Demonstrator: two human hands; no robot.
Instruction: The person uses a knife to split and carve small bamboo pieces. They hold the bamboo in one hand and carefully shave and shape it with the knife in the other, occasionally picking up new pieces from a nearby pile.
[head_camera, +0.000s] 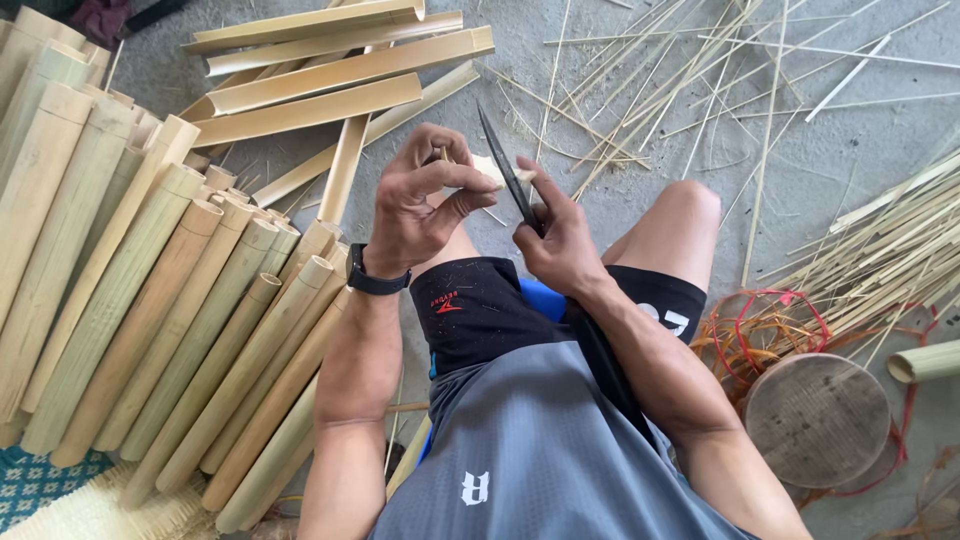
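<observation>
Bamboo poles lie left of hands splitting a strip by knife.

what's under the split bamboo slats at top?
The split bamboo slats lie piled crosswise on the grey floor, some resting on the ends of the round bamboo poles. Whatever sits under the middle of the pile is covered.
</observation>
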